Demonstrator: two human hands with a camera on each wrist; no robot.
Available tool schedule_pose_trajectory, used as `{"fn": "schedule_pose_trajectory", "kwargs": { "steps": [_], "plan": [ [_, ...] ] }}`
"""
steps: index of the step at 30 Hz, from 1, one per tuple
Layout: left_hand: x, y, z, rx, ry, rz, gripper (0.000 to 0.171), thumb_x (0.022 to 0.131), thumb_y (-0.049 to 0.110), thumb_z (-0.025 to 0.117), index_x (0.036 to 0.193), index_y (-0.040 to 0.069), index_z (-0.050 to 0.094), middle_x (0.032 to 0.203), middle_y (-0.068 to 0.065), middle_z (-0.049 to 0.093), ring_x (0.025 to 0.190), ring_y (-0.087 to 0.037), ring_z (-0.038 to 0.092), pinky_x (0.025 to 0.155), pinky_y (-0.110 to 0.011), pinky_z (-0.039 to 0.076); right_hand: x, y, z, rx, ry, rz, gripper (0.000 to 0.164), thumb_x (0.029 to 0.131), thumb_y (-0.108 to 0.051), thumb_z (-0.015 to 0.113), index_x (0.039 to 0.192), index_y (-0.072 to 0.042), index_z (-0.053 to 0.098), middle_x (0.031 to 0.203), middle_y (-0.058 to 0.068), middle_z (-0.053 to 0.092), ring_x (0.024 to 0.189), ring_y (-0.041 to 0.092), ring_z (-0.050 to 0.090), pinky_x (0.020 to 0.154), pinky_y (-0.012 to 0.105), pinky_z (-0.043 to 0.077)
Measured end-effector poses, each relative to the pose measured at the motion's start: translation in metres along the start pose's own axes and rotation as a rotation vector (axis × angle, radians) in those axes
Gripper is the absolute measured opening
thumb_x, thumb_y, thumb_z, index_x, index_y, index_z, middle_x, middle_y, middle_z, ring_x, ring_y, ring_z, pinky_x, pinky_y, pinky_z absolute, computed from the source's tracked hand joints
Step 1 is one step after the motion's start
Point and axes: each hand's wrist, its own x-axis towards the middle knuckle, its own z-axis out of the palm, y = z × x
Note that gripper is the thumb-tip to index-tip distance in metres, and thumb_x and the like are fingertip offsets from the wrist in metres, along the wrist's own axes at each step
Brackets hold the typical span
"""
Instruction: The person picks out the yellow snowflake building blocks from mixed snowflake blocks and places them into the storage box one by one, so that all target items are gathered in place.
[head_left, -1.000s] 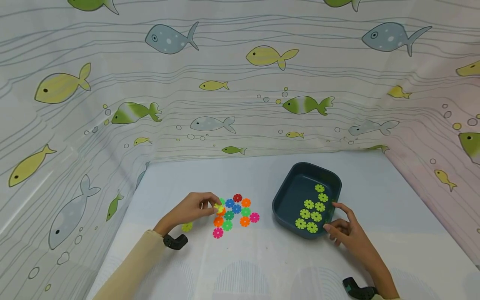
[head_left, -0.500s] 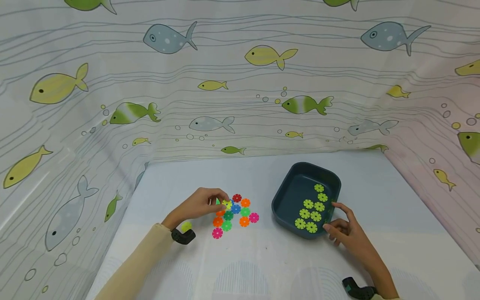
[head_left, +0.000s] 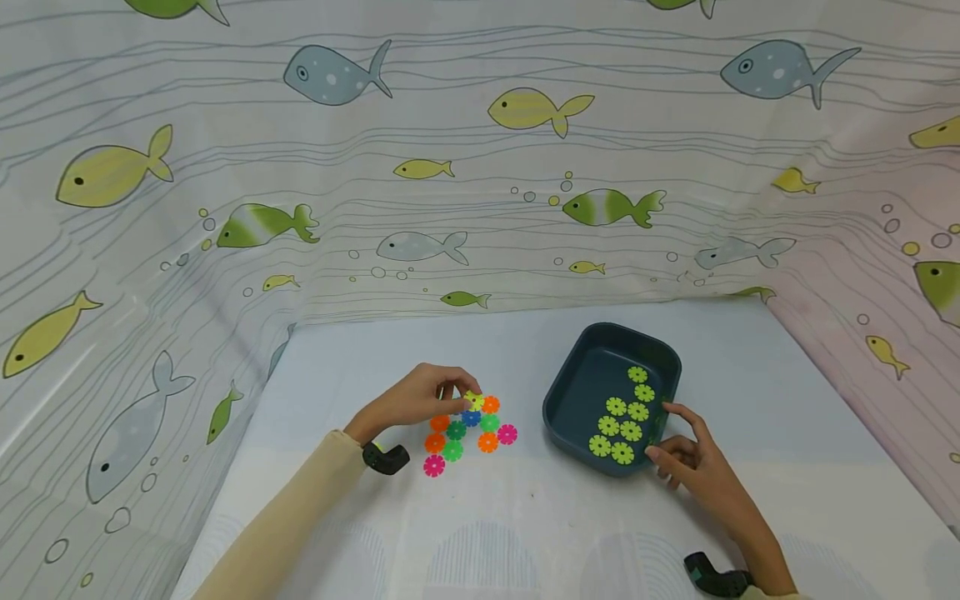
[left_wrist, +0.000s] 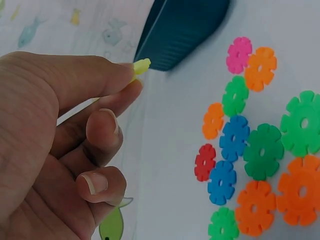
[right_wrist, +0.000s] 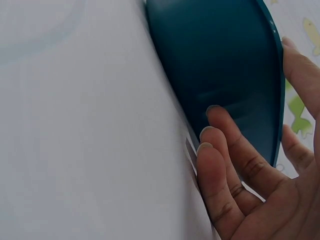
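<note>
My left hand (head_left: 423,395) pinches a yellow snowflake disc (head_left: 474,402) between thumb and forefinger, raised over the loose discs on the table. In the left wrist view the yellow disc (left_wrist: 142,65) appears edge-on at the fingertips, with the other fingers curled below. My right hand (head_left: 693,462) holds the near right side of a dark blue tub (head_left: 573,392). In the right wrist view, several fingers (right_wrist: 247,155) lie against the tub's outer wall (right_wrist: 220,60), and another digit reaches its rim. Several yellow-green discs (head_left: 616,407) lie flat inside the tub, towards its right side.
Loose snowflake discs in orange, green, blue and pink (head_left: 456,430) lie grouped on the white table, left of the tub. A red disc (left_wrist: 205,162) shows in the left wrist view. Fish-patterned cloth (head_left: 480,183) rises at the back and sides.
My left hand has moved right across the loose discs, carrying the yellow disc. Its wrist now mostly covers another yellow disc on the table. The right hand and tub stay put.
</note>
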Motion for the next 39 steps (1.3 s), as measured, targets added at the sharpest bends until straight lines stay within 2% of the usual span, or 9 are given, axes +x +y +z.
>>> {"fn": "schedule_pose_trajectory", "kwargs": {
  "steps": [4,15,20,31,39],
  "plan": [
    [0.008,0.005,0.003,-0.008,-0.009,0.016,0.020,0.097,0.020,0.074,0.116,0.020,0.074,0.096,0.012,0.070,0.072,-0.014,0.058,0.063,-0.028,0.050,0.001,0.002,-0.001,0.003,-0.007,-0.001,0.080,0.101,-0.025,0.070,0.161,-0.021,0.018,0.098,0.016,0.069,0.076,0.026,0.067,0.061,0.039,0.057],
    [0.031,0.015,0.008,-0.028,-0.036,0.099,0.019,0.098,0.019,0.072,0.117,0.020,0.073,0.098,0.011,0.070,0.071,-0.015,0.058,0.063,-0.028,0.050,0.001,-0.001,-0.002,0.001,0.001,0.000,0.081,0.099,-0.026,0.071,0.161,-0.024,0.020,0.099,0.017,0.070,0.076,0.026,0.067,0.061,0.038,0.057],
    [0.042,0.020,0.011,-0.032,-0.061,0.114,0.018,0.098,0.019,0.071,0.117,0.021,0.073,0.098,0.012,0.071,0.070,-0.015,0.057,0.064,-0.028,0.050,0.000,-0.003,-0.002,0.001,0.008,0.009,0.081,0.099,-0.027,0.072,0.161,-0.023,0.020,0.100,0.017,0.069,0.075,0.026,0.067,0.061,0.038,0.057],
    [0.070,0.034,0.021,-0.041,-0.103,0.159,0.019,0.099,0.018,0.070,0.117,0.020,0.073,0.099,0.013,0.071,0.065,-0.014,0.058,0.061,-0.028,0.050,0.000,-0.004,-0.002,-0.004,0.014,0.010,0.081,0.098,-0.027,0.074,0.160,-0.021,0.022,0.100,0.016,0.069,0.075,0.026,0.067,0.060,0.039,0.057],
    [0.092,0.045,0.028,-0.043,-0.127,0.197,0.020,0.099,0.021,0.071,0.119,0.019,0.073,0.104,0.014,0.070,0.069,-0.012,0.060,0.066,-0.029,0.053,-0.001,-0.007,-0.003,0.014,0.014,0.009,0.082,0.097,-0.028,0.075,0.160,-0.021,0.023,0.102,0.017,0.068,0.078,0.027,0.067,0.061,0.039,0.057]
  ]
}}
